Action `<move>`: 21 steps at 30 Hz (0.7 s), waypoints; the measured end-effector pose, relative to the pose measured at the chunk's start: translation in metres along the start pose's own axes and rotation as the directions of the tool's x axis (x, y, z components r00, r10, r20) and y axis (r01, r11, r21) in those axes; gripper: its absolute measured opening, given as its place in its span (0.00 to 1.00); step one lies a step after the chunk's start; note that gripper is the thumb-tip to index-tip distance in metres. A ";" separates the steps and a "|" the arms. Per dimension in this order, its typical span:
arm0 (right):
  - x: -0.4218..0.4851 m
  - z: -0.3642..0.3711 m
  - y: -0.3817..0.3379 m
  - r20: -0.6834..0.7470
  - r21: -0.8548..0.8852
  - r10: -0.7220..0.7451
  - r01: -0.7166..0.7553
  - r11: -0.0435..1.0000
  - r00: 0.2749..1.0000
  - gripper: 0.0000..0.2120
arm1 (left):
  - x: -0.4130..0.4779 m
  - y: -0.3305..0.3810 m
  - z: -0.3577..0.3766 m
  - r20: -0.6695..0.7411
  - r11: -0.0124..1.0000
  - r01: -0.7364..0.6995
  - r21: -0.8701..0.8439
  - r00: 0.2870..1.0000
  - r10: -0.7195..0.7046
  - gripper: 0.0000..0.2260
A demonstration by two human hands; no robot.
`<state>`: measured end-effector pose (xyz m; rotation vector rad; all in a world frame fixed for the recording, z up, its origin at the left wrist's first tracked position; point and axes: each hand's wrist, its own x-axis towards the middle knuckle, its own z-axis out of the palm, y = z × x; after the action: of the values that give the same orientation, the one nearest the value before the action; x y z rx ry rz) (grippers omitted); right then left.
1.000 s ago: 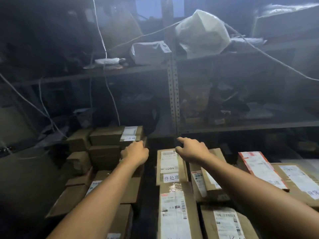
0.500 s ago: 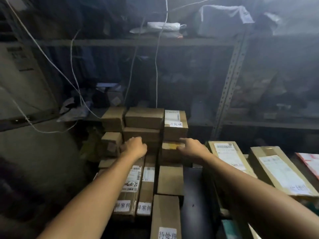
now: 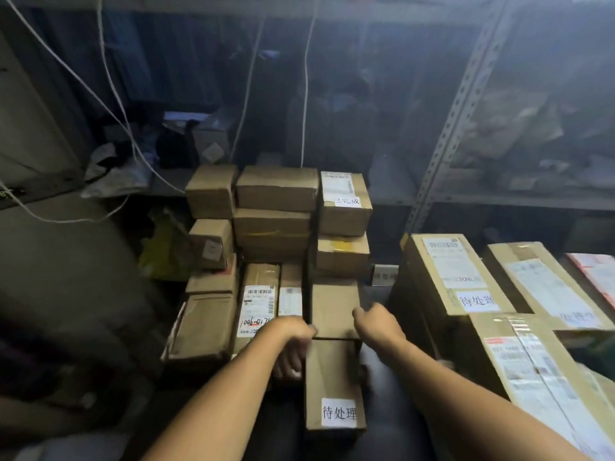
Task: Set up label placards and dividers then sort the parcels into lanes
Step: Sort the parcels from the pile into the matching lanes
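Cardboard parcel [image 3: 334,311], closed, lies between left hand [image 3: 293,334] and right hand [image 3: 379,324].

We see a dark surface [image 3: 389,414] across the lower centre of the frame. A long carton [image 3: 334,377] bearing a paper placard [image 3: 338,413] lies on it, with a plain carton [image 3: 334,309] touching its far end. A stack of cartons [image 3: 276,207] stands at centre left, and larger labelled cartons [image 3: 449,274] lie at right. Between them stands a small white card [image 3: 384,275].
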<state>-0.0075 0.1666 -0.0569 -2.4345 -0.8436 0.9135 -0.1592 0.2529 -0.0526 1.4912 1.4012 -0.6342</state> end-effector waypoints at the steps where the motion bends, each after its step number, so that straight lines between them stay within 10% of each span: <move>1: -0.007 0.005 0.005 0.004 0.017 0.064 -0.064 0.998 0.998 0.22 | 0.001 -0.002 0.006 0.056 0.999 0.045 -0.028 0.997 -0.043 0.28; 6: -0.022 0.031 0.023 0.216 0.162 0.316 -0.353 0.921 0.924 0.26 | 0.005 -0.012 0.022 0.125 0.989 0.110 -0.100 0.987 -0.098 0.35; 21: -0.045 0.023 0.028 0.373 0.205 0.338 -0.432 0.878 0.864 0.33 | 0.005 -0.027 0.028 0.189 0.964 0.052 -0.262 0.982 -0.001 0.39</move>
<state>-0.0397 0.1196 -0.0688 -2.2639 -0.2781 1.5099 -0.1775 0.2267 -0.0760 1.1719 1.3057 -0.5628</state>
